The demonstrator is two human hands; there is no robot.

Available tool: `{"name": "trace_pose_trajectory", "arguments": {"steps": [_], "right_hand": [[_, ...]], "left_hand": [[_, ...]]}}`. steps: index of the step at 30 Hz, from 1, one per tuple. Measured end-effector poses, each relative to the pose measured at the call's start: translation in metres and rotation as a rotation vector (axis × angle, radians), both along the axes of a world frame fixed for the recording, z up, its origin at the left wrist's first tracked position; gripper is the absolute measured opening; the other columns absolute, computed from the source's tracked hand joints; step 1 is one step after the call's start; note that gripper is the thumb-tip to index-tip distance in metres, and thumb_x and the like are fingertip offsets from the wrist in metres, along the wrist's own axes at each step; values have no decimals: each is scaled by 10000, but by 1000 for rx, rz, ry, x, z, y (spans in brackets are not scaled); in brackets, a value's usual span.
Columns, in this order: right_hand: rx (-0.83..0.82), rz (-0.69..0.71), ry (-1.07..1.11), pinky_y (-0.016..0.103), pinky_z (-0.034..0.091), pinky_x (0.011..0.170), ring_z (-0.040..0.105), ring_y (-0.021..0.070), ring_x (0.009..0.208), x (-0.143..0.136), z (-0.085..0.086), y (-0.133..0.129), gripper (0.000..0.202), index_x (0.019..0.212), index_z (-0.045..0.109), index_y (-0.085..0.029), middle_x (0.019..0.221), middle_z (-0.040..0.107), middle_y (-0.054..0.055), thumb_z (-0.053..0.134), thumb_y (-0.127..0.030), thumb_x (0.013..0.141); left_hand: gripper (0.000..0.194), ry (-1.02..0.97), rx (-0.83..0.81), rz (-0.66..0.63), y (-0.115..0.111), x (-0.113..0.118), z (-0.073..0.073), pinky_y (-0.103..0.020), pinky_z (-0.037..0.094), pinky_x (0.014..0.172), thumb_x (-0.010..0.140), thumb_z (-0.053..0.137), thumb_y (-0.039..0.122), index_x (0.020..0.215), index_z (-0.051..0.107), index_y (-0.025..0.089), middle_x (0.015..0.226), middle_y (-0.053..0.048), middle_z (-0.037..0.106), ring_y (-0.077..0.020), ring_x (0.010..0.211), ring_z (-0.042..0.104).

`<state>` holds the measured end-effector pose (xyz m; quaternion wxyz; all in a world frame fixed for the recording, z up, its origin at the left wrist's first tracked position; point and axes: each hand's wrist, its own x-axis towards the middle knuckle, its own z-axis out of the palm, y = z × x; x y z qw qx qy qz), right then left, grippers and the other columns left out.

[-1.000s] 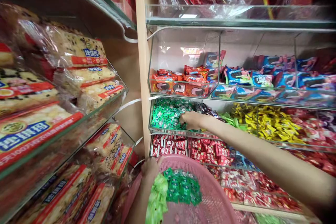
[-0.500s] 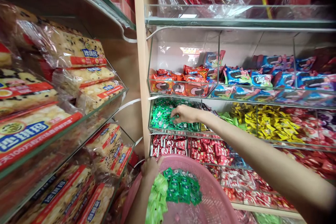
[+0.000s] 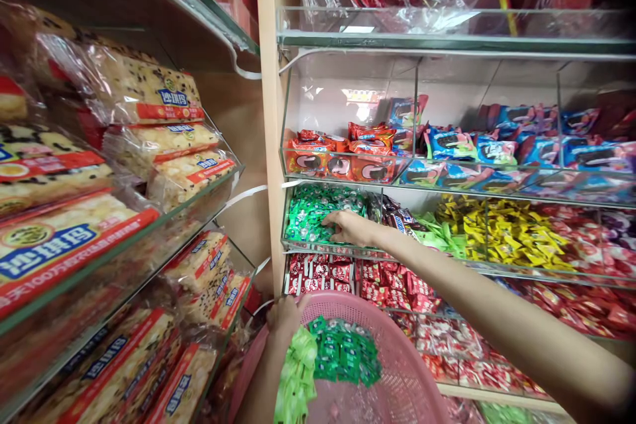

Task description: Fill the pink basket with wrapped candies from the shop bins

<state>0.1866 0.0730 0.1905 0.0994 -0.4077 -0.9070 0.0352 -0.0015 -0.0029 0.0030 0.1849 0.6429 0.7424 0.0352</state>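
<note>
My left hand is closed over the left rim of a pink plastic basket. Green-wrapped candies lie in the basket, beside light-green packets that my left forearm partly covers. At the end of my outstretched right arm, my right hand is in a clear shelf bin of loose green-wrapped candies. Its fingers are bent, slightly apart, and touch the candies. Nothing shows clearly held between them, though the fingertips are partly hidden.
Packaged puffed-rice-like cakes fill glass shelves on the left. A wooden upright divides the shelving. Yellow-wrapped candies sit further right, blue packets above, red-wrapped candies below. A glass shelf edge crosses above my right arm.
My right hand has shifted slightly within the green candies, its fingers a little lower and less pinched. The right forearm has dropped slightly, showing more dark packets behind. My left hand and the basket stay put.
</note>
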Motion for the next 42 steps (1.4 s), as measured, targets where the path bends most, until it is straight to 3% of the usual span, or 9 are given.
{"name": "trace_pose_trajectory", "arguments": {"steps": [5, 9, 12, 17, 27, 30, 34, 37, 42], "right_hand": [[36, -13, 60, 255, 468, 664, 590, 155, 689, 1, -7, -1, 372, 1099, 632, -80, 887, 672, 91, 657, -185, 743], [122, 94, 38, 302, 462, 823, 606, 203, 899, 6, -13, -2, 283, 1068, 658, -103, 1010, 649, 129, 600, -224, 818], [176, 135, -51, 332, 451, 859, 584, 223, 979, 9, -13, -6, 302, 1126, 633, -130, 1067, 619, 136, 552, -238, 856], [165, 76, -108, 340, 440, 866, 561, 229, 1009, 8, -8, -11, 362, 1188, 578, -115, 1082, 603, 142, 564, -225, 844], [148, 52, 140, 262, 414, 679, 505, 140, 723, 18, -2, -8, 199, 966, 594, -124, 898, 566, 57, 584, -192, 779], [186, 40, 277, 259, 403, 638, 469, 118, 655, 23, 12, -23, 185, 959, 579, -134, 884, 551, 42, 573, -217, 794], [219, 95, 441, 295, 428, 725, 508, 158, 798, 18, 18, -66, 182, 997, 553, -169, 945, 554, 53, 531, -244, 833], [114, 172, 436, 302, 429, 803, 514, 170, 905, 8, -11, -96, 188, 1029, 539, -190, 970, 554, 52, 497, -205, 847], [-111, 117, 167, 282, 446, 704, 531, 171, 817, -2, -104, -100, 135, 929, 552, -175, 905, 551, 54, 527, -193, 798]], "left_hand": [[712, 5, 16, -4, 1, 0, -2, -389, 449, 806, 846, 200, 636, 1012, 670, 129, 1048, -188, 664, -323, 998, 612], [712, 7, 12, 2, 0, 0, -1, -372, 449, 805, 849, 202, 634, 1012, 667, 121, 1052, -191, 660, -314, 998, 612], [724, 0, 12, -1, -1, 0, 1, -361, 448, 806, 847, 197, 640, 1017, 664, 114, 1049, -193, 661, -310, 996, 613], [731, -12, 8, -3, -1, 0, 3, -349, 443, 798, 842, 197, 650, 1013, 668, 117, 1051, -196, 661, -306, 993, 615], [738, 4, 12, -7, -1, 1, 3, -350, 441, 781, 842, 195, 653, 1009, 670, 114, 1045, -195, 662, -312, 991, 615], [728, 5, 12, -3, -1, 1, 3, -344, 442, 776, 843, 197, 650, 1003, 672, 121, 1032, -192, 667, -306, 985, 619], [727, 14, 13, 1, 0, 1, 1, -356, 446, 775, 844, 195, 650, 1000, 669, 122, 1036, -194, 666, -315, 987, 617], [738, 20, 12, -2, 0, 1, 0, -370, 448, 774, 840, 190, 658, 990, 669, 118, 1027, -196, 668, -325, 989, 614], [731, 20, 7, 4, 0, 2, -3, -357, 451, 756, 838, 192, 663, 999, 664, 129, 1023, -191, 670, -308, 973, 622]]}}
